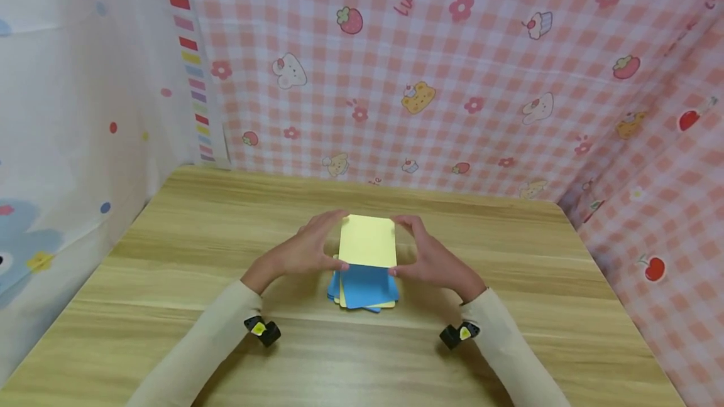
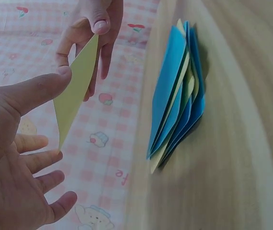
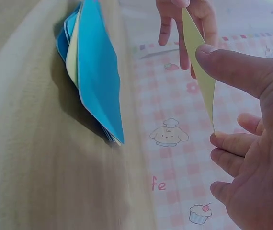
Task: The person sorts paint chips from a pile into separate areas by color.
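Note:
A square yellow card (image 1: 368,240) is held up off the table between both hands. My left hand (image 1: 305,247) pinches its left side, thumb at the near corner and a finger at the far one. On the opposite side my right hand (image 1: 434,256) pinches the card the same way. Below and nearer to me lies a loose pile of blue and yellow cards (image 1: 367,287), fanned at odd angles with a blue one on top. In the left wrist view the held yellow card (image 2: 79,91) is apart from the pile (image 2: 175,96).
The cards lie on a wood-grain table (image 1: 362,357). A pink checked cloth (image 1: 384,68) hangs behind the table and along its right side. To the left hangs a white patterned cloth (image 1: 85,80). Each wrist wears a small black camera (image 1: 271,333).

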Available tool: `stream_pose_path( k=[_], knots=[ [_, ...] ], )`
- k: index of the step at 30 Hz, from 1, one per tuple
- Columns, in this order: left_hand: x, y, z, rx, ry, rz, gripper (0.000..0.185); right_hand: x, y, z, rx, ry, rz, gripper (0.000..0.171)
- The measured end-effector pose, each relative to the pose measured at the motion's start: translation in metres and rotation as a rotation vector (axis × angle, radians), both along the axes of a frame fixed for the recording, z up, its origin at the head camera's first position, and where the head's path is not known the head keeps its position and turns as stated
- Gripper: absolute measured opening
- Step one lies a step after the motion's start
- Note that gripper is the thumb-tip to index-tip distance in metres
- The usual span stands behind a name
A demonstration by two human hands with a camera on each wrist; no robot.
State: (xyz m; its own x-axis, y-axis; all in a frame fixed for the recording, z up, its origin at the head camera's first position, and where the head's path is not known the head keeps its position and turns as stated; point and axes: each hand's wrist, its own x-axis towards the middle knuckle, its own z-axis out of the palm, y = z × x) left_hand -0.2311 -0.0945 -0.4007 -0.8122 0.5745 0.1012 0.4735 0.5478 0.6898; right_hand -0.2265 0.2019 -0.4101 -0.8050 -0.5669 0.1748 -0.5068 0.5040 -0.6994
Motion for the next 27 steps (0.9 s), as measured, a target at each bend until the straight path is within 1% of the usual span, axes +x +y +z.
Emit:
stream_pose_path(
  k=[3,7,12,16,20,23,27],
  knots=[
    [-0.006,-0.001,0.0,0.008,-0.015,-0.003,0.097,-0.005,-0.001,-0.001,-0.02,0.015,0.012,0.093],
    [-0.014,-0.005,-0.001,0.029,-0.026,-0.014,0.098,-0.013,-0.003,-0.003,-0.031,0.004,0.002,0.093],
    [-0.022,-0.008,0.0,0.06,-0.05,-0.022,0.099,-0.022,-0.004,-0.003,-0.031,-0.004,-0.002,0.092],
    [-0.03,-0.009,-0.002,0.086,-0.062,-0.031,0.1,-0.028,-0.004,-0.002,-0.036,-0.007,-0.009,0.092],
    [-0.039,-0.011,-0.005,0.117,-0.066,-0.042,0.101,-0.033,-0.005,-0.002,-0.041,-0.032,-0.024,0.091],
    [-0.045,-0.011,-0.006,0.14,-0.092,-0.048,0.102,-0.036,-0.006,-0.002,-0.029,-0.025,-0.029,0.092],
    [-0.052,-0.01,-0.007,0.152,-0.13,-0.054,0.1,-0.041,-0.006,-0.001,-0.039,0.002,-0.025,0.092]
  ],
)
